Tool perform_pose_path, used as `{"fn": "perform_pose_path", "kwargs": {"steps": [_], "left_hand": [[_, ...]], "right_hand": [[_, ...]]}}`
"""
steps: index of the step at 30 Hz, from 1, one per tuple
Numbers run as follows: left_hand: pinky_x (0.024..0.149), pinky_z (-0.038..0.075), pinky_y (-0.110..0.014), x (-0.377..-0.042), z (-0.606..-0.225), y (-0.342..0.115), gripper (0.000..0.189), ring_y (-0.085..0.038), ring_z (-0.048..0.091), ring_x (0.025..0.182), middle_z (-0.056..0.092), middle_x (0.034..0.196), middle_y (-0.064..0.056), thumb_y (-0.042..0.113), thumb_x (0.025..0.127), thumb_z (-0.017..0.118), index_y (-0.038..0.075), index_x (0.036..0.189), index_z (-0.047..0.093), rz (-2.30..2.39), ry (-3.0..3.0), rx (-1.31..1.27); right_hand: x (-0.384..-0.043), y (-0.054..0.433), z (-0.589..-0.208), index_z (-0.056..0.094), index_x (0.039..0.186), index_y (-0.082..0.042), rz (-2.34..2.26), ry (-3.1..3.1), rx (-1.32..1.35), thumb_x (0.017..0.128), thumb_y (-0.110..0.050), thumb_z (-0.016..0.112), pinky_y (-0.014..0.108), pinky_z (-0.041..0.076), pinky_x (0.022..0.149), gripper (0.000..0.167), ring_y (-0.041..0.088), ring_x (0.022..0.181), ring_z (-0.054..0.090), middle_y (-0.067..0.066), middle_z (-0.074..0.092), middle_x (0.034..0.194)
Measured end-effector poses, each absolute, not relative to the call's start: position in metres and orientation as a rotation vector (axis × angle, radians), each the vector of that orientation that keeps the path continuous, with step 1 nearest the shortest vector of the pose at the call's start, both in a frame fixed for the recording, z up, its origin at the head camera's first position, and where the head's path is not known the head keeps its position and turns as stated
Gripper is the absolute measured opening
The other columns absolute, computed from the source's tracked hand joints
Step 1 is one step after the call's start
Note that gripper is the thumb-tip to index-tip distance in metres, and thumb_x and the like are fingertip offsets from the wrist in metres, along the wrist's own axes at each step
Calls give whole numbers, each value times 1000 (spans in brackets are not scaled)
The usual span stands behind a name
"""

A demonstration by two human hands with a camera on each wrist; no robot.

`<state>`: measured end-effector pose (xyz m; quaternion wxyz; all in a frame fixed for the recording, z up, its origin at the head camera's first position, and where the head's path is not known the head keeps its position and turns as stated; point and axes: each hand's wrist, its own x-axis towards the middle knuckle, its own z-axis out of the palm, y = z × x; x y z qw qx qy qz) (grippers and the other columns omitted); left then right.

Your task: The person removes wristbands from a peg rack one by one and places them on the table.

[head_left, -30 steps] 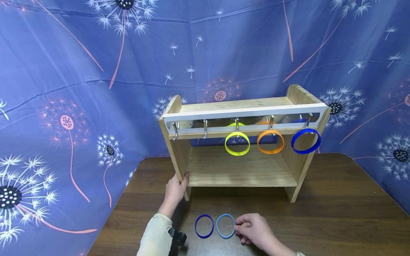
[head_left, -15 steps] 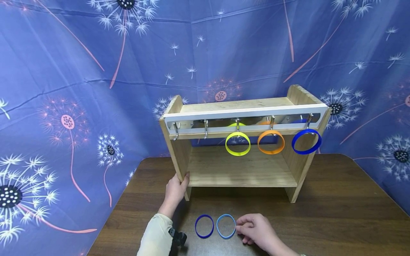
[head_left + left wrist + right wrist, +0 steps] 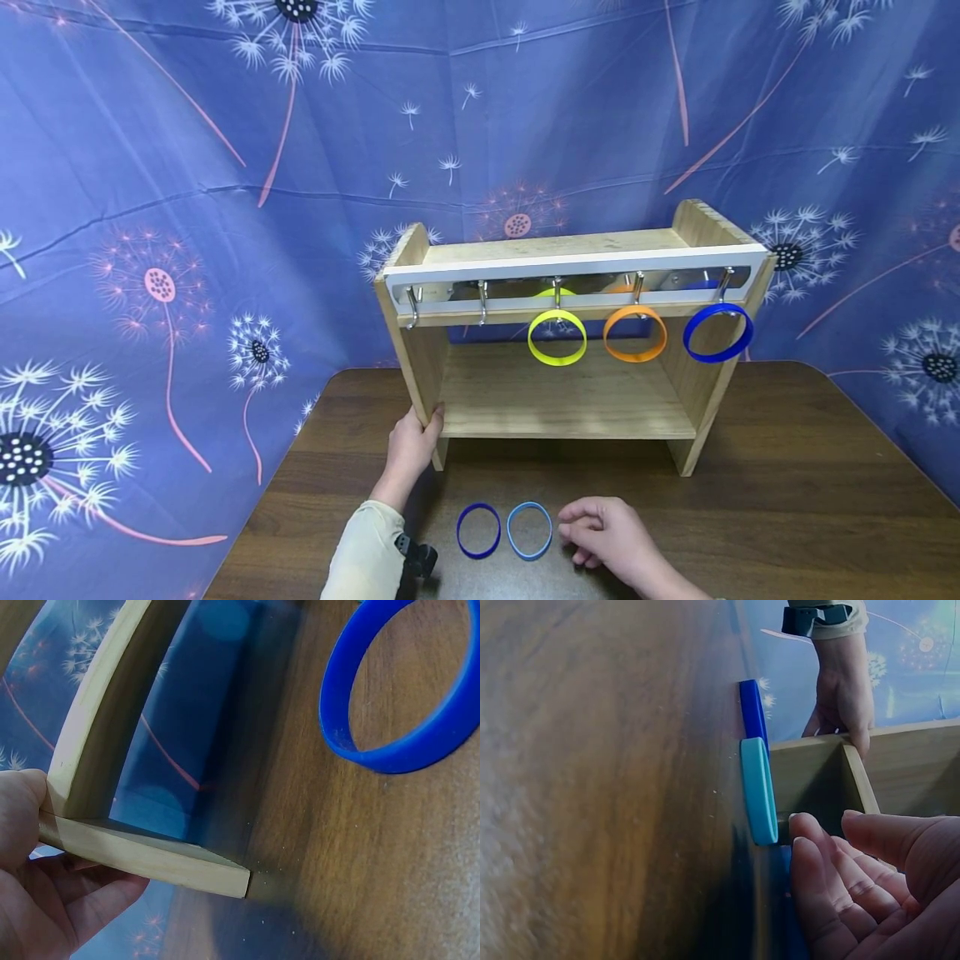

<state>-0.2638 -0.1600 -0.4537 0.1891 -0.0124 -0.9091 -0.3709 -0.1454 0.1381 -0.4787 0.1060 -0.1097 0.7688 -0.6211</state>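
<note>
My left hand (image 3: 407,446) grips the lower left side panel of a small wooden shelf (image 3: 562,408), thumb on the panel's front edge; the left wrist view shows the fingers wrapped behind the wood. A light blue silicone wristband (image 3: 758,791) lies on the table in front of the shelf. Left of it lies a dark blue wristband (image 3: 390,759). Just right of the light blue one is my right hand (image 3: 609,537), holding nothing, its fingers loosely bent and a small gap from the band.
A white-edged rail (image 3: 510,267) with several metal hooks runs across the shelf's upper front. From its hooks hang a yellow wristband (image 3: 557,361), an orange wristband (image 3: 634,357) and a blue wristband (image 3: 717,356). A patterned blue cloth (image 3: 300,167) hangs behind the brown wooden table (image 3: 825,500).
My right hand has drawn slightly to the right, off the edge of the light blue wristband. My left hand stays on the shelf panel.
</note>
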Motion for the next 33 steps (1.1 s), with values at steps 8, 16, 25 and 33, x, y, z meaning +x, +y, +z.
{"fn": "perform_pose_path", "kwargs": {"steps": [8, 16, 25, 33], "left_hand": [[67, 50, -51, -263, -453, -160, 26, -36, 65, 76, 69, 86, -17, 30, 96, 60, 6, 103, 64, -1043, -2556, -51], [68, 50, -50, -262, -451, -160, 26, -34, 64, 75, 68, 84, -15, 31, 96, 59, 6, 102, 64, -1050, -2569, -37], [68, 50, -50, -263, -452, -159, 25, -34, 63, 75, 67, 82, -14, 31, 96, 59, 6, 100, 63, -1053, -2573, -24], [67, 50, -49, -262, -451, -159, 25, -34, 64, 75, 68, 83, -15, 31, 96, 59, 7, 101, 63, -1042, -2577, -33]], "right_hand": [[-145, 142, -473, 63, 104, 13, -1853, 2261, -357, 89, -6, 69, 31, 53, 50, 25, 17, 56, 64, 17, 69, 78], [-147, 146, -465, 64, 105, 11, -1836, 2311, -368, 89, -10, 70, 31, 54, 52, 28, 15, 58, 64, 18, 67, 76], [-150, 150, -452, 65, 106, 9, -1855, 2365, -410, 89, -12, 70, 31, 54, 54, 27, 15, 58, 65, 17, 70, 81], [-152, 156, -438, 67, 105, 5, -1853, 2418, -456, 90, -13, 70, 35, 56, 56, 24, 19, 61, 67, 8, 72, 82]]}}
